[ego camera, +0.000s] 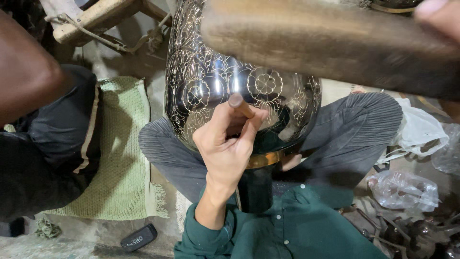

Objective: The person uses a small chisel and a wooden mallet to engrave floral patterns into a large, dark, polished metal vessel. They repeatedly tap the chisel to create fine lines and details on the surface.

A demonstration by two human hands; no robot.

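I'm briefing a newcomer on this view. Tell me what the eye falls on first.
First, the big dark metal vase with engraved flowers, filling the centre above the lap. Against it, the left hand pinches a small chisel. Across the top right, a blurred wooden mallet is gripped by the right hand.

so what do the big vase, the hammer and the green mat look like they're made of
Vase: seemingly metal, dark polished coat with bright engraved flowers and a brass-coloured band; it mirrors light. Hammer in the right hand: likely wood, dull brown, blurred. Chisel in the left hand: probably metal, worn matte. Mat: woven cloth, fringed edge.
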